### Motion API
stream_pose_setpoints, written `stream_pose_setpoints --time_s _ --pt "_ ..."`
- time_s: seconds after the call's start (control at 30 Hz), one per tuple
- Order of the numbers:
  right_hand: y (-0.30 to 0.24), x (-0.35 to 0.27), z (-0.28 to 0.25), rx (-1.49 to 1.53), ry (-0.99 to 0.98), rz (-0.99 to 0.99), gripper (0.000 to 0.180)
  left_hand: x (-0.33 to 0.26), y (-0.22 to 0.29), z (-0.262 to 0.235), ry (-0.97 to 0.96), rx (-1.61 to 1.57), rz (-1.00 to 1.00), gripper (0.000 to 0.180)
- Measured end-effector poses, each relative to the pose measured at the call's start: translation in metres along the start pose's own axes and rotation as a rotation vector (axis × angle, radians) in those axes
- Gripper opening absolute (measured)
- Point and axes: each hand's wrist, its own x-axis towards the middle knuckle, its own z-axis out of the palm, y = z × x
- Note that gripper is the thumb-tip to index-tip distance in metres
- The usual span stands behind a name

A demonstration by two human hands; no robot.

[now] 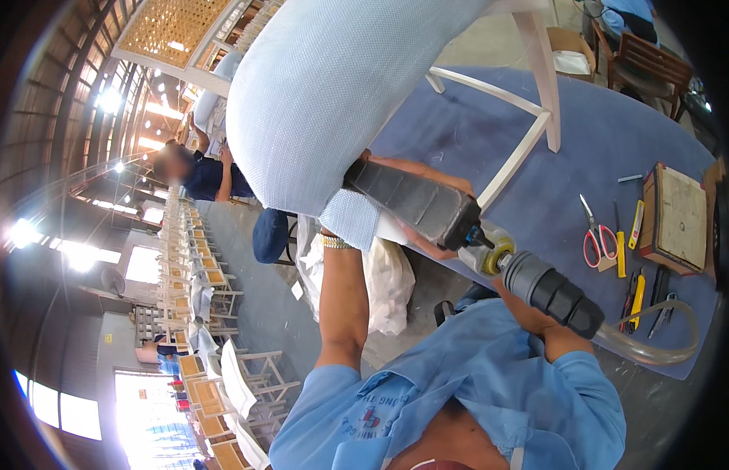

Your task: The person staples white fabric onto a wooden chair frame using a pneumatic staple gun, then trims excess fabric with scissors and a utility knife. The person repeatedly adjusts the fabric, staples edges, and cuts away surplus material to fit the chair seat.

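Observation:
A chair with pale blue woven upholstery (310, 102) and a whitish wooden frame (541, 70) rests tipped on the blue-covered table. My right hand (426, 244) is closed around a staple gun, partly hidden behind its long black magazine (415, 202). The gun's nose end lies against the underside edge of the padding. A grey-black fitting (549, 290) at its rear leads to a clear air hose (654, 354). My left forearm, with a gold bracelet (335, 242) at the wrist, reaches up behind a loose fabric flap (350, 219). The flap and padding hide my left fingers.
On the blue table (615, 149) lie red-handled scissors (598, 235), yellow cutters (636, 224), pliers (662, 313) and a worn box (674, 219). A white plastic bag (389, 286) hangs below the edge. A co-worker (208, 174) stands beyond; rows of chair frames (196, 266) line the left.

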Motion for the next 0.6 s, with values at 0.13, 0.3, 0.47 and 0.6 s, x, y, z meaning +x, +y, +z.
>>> stream_pose_setpoints --time_s 0.13,0.3,0.47,0.6 --pt "-0.008 -0.016 -0.019 -0.082 0.009 -0.114 0.032 -0.001 -0.001 -0.001 0.013 0.007 -0.002 0.031" --pt "-0.023 -0.018 -0.041 -0.022 0.004 -0.1 0.032 0.002 -0.002 -0.003 0.027 0.02 -0.003 0.031" --pt "-0.017 -0.009 -0.042 -0.016 -0.032 -0.107 0.033 0.007 -0.004 -0.004 0.022 0.02 0.001 0.032" --pt "-0.012 0.002 -0.043 0.011 -0.057 -0.117 0.034 0.016 -0.005 0.004 -0.009 0.028 -0.004 0.033"
